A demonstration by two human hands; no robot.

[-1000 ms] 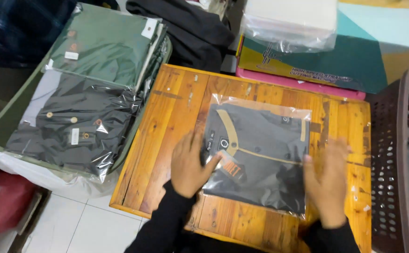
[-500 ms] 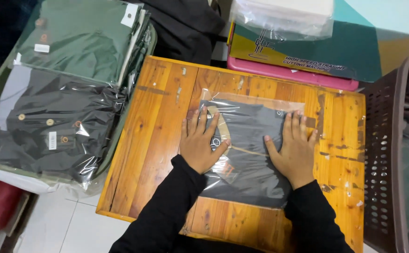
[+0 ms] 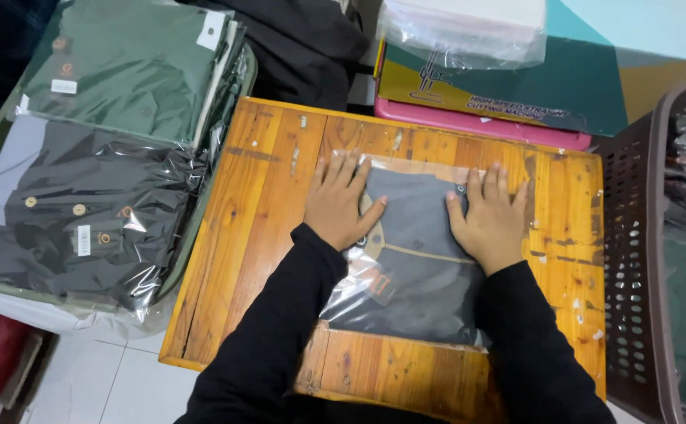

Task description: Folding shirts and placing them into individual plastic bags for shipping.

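Both arms wear long black fabric sleeves, plain and unmarked, reaching to the wrists from the lower centre of the frame. The bare left hand (image 3: 342, 206) and bare right hand (image 3: 490, 223) carry no gloves, rings or watch.

We can't see much of the bagged dark shirt (image 3: 417, 275): our left hand (image 3: 343, 206) and right hand (image 3: 490, 221) cover its far part, and our sleeves hide both near corners. The brown basket (image 3: 633, 259) on the right runs off the edge, so its contents are mostly anyone's guess.
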